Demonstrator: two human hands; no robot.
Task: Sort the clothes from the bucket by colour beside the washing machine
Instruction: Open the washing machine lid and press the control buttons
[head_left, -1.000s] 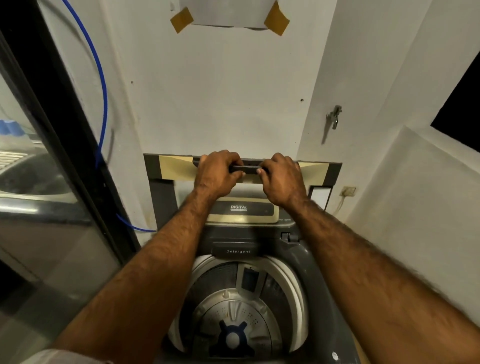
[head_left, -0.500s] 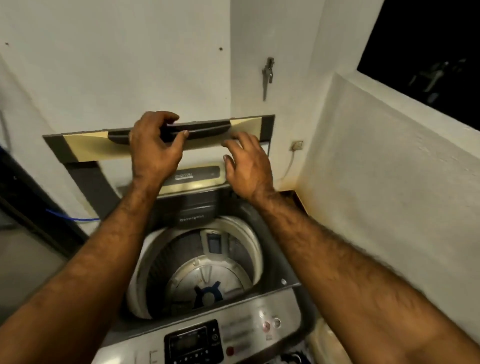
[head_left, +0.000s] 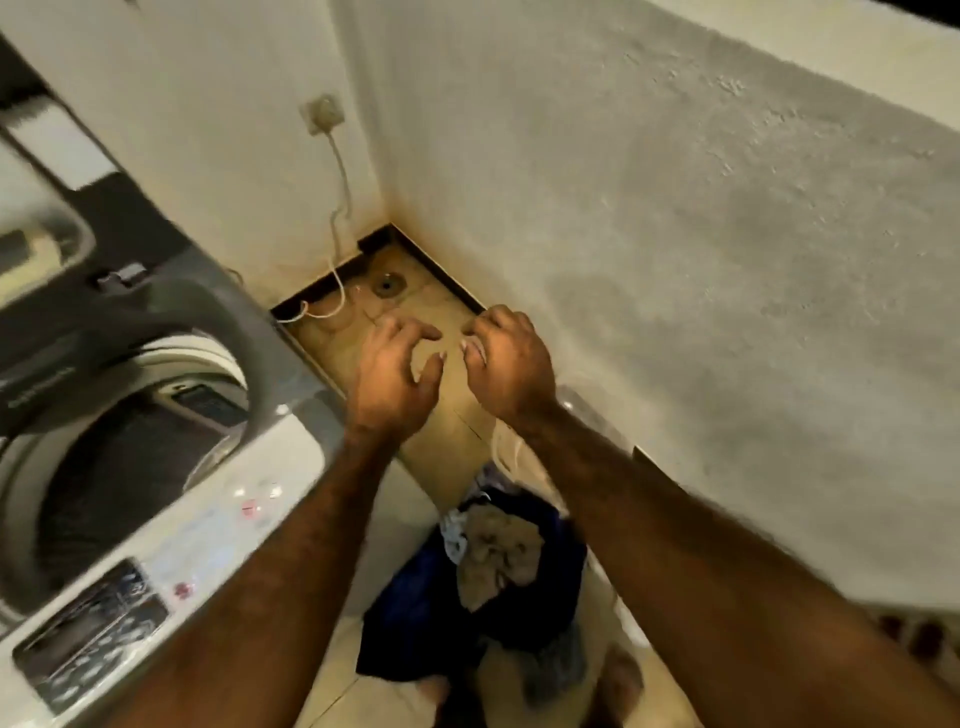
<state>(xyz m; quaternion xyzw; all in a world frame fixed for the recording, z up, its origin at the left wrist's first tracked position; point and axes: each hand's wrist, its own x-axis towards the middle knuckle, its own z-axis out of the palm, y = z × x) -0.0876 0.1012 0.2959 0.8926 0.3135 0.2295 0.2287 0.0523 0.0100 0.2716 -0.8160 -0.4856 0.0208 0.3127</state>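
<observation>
A top-loading washing machine (head_left: 218, 525) stands at the left with its lid up and its drum (head_left: 119, 467) open. On the floor to its right lies a heap of clothes: a dark blue garment (head_left: 431, 603) with a beige cloth (head_left: 498, 558) on top. A pale bucket rim (head_left: 597, 410) shows behind the heap, mostly hidden by my right forearm. My left hand (head_left: 397, 374) and my right hand (head_left: 506, 358) hover side by side above the floor, fingers curled and apart, holding nothing.
White walls meet in a corner close on the right. A wall socket (head_left: 323, 115) feeds a white cable (head_left: 340, 208) down to the tan floor, near a floor drain (head_left: 385, 285). My bare feet (head_left: 618, 675) stand below the clothes.
Both hands have let go of the lid handle and dropped to the right. My view has swung down from the machine's lid to the floor corner and the clothes heap.
</observation>
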